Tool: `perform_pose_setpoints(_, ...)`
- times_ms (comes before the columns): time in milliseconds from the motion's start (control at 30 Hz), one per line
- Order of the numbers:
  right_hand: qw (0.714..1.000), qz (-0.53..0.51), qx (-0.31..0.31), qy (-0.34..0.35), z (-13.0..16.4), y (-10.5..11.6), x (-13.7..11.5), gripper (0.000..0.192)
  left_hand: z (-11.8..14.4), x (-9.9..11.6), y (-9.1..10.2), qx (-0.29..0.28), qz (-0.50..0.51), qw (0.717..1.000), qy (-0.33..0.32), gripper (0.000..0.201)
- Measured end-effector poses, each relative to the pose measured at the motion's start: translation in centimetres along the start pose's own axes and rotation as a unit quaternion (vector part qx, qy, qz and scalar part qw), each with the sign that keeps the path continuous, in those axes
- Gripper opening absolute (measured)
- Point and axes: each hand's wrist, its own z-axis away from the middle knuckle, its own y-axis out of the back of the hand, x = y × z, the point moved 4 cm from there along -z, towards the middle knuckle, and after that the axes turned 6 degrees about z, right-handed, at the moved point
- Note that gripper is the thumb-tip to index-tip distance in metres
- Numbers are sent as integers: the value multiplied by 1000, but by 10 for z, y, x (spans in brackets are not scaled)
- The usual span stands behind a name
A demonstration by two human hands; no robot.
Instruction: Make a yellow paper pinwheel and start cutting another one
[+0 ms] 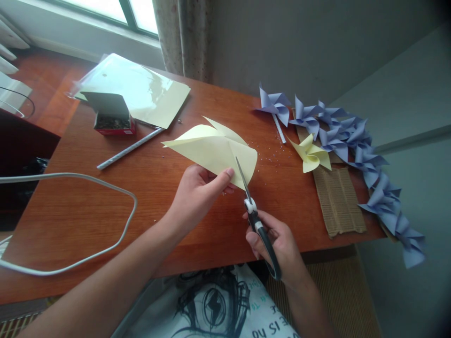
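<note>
Left hand (pixel 195 192): thumb and fingers pinched together on the lower edge of the folded pale-yellow paper sheet (pixel 214 150), thumb on top, fingers beneath; the sheet is held just above the reddish-brown wooden table (pixel 105 202), near its middle. Right hand (pixel 278 244): fingers closed through the black handles of the steel-bladed scissors (pixel 259 220); blades meet the sheet's right lower edge, just beside the left thumb. Right of the sheet: a small folded yellow paper pinwheel (pixel 312 155) lies on a strip of brown corrugated cardboard (pixel 338 202); a row of lilac paper pinwheels (pixel 355 145) runs along the table's right edge. Left of the sheet: a silver-grey rod (pixel 130 149); beyond it an open red box (pixel 112 119) resting on a clear plastic sleeve (pixel 141 89). Far left of the sheet: a grey cable (pixel 120 188) loops across the table.
</note>
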Motion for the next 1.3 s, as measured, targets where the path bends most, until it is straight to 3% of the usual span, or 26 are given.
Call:
perform_pose_setpoints(533, 1000, -13, -6, -6, 0, -2, 0, 43, 0, -2, 1, -5, 9, 1000, 2, 17)
perform_pose_setpoints(767, 997, -74, -38, -3, 2, -7, -9, 56, 0, -3, 0, -5, 22, 1000, 21, 17)
perform_pose_setpoints(1300, 997, -78, -9, 5, -7, -13, -14, 54, 4, -6, -6, -43, 64, 994, 79, 21)
